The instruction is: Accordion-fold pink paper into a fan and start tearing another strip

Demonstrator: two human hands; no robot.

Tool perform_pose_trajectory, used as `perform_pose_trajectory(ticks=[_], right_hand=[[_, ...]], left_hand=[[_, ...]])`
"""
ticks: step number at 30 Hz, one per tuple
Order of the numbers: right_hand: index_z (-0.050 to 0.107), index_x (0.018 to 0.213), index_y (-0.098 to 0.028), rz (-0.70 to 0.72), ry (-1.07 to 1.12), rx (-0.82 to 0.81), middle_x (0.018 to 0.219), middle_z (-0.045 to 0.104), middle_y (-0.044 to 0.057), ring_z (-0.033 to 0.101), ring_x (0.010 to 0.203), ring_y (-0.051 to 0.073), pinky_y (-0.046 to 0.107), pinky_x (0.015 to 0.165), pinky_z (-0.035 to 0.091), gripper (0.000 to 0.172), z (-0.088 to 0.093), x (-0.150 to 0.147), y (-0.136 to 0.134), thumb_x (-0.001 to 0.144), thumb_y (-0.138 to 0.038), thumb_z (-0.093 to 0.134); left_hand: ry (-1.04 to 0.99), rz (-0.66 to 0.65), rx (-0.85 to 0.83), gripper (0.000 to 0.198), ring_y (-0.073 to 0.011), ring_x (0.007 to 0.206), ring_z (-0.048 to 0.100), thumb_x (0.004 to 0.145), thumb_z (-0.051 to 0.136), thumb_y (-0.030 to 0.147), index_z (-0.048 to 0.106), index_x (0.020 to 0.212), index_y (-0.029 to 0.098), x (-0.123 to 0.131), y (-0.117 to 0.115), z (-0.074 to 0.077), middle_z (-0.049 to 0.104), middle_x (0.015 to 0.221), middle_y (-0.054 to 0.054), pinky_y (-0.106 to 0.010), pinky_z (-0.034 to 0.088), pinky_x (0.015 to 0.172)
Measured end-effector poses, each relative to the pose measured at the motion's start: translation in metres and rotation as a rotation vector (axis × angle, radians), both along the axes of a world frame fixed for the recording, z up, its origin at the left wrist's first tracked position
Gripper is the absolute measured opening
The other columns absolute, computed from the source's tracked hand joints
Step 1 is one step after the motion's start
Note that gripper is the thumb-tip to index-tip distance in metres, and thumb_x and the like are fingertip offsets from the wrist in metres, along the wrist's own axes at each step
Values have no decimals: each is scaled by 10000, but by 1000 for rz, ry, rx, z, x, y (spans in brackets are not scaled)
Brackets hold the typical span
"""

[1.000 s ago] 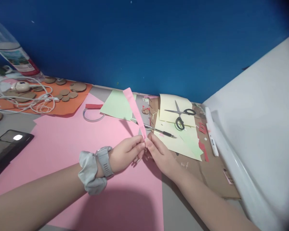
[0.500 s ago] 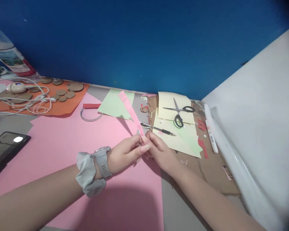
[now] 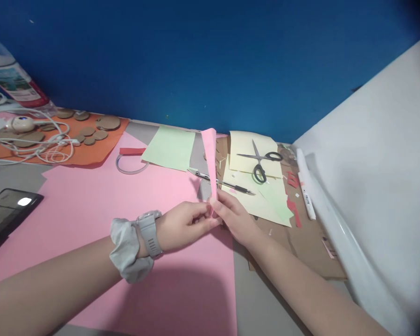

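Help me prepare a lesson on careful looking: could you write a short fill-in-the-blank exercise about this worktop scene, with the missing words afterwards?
1. The left hand and right hand meet at the lower end of a paper strip coloured ____.
2. The scissors lie ____, not closed.
3. Most of the cardboard discs lie on a sheet coloured ____.
4. Beside the scrunchie, nearer the left hand, sits a strapped ____.

Missing words: pink; open; orange; watch.

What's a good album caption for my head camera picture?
Left hand and right hand hold a pink paper strip; open scissors lie on yellow paper.
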State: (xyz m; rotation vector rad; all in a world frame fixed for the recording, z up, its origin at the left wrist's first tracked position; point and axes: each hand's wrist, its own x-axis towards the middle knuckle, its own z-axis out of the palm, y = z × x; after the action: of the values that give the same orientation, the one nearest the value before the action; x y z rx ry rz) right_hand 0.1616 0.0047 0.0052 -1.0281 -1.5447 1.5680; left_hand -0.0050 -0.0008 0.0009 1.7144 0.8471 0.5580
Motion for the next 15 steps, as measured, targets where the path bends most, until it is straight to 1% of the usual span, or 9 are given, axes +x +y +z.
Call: perform_pose_trajectory(ticks=[2,7,12,15], right_hand=[[505,730,-190,-19,-7,3,661,488,-37,449,606,89,224,579,371,275,1,-1,0,883,-419,496],[490,692,-188,-27,41,-55,618,474,-43,427,559,85,216,533,351,296,2,-2,-2,852,-435,525],[506,695,-185,-74,58,-104,608,462,-40,405,550,87,209,507,335,287,2,-3,-3,836,-433,547],[505,699,-188,-75,74,-134,611,464,-38,417,557,91,212,513,342,285,0,-3,-4,841,-432,541]], left_hand=[[29,18,37,340,-67,520,308,878,449,410,422,642,167,0,1,1,333,572,64,-209,271,462],[1,-44,21,344,-71,528,303,890,424,421,417,653,172,0,1,3,321,580,61,-217,274,474],[-24,-44,35,357,-69,515,269,884,446,386,346,609,182,0,1,4,281,565,66,-217,246,461],[-41,-57,33,356,-71,523,256,887,447,365,323,607,183,0,1,5,271,571,65,-218,241,468]])
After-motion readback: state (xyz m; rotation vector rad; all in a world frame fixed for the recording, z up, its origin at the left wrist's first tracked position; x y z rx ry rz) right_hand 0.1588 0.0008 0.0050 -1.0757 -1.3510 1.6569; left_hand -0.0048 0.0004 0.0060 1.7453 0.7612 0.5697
